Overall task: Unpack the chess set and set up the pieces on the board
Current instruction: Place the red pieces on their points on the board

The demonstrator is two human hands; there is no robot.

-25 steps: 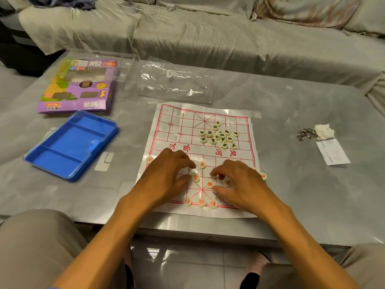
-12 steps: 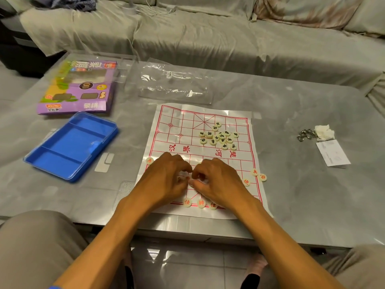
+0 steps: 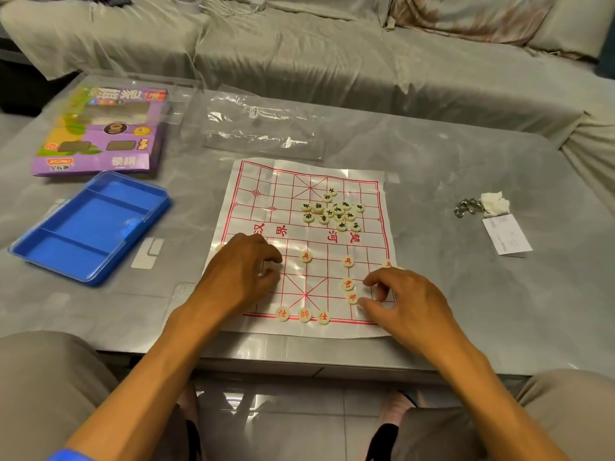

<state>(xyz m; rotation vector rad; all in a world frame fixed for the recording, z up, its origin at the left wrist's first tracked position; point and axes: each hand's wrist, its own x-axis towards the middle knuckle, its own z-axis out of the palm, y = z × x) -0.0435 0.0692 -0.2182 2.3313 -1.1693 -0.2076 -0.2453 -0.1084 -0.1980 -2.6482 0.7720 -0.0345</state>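
On near half of board: hands now parted from centre. Left hand curled over hidden piece, grip unclear; right hand pinching red piece. Black pieces left heaped, unsorted.

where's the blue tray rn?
Head view, left side of the table: the blue tray sits just in front of the purple box, left of the board.

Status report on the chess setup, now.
Left hand on board, left side, fingers curled; grip unclear. Right hand at red pieces, right side. Black pieces heaped, unplaced. Nothing in the way.
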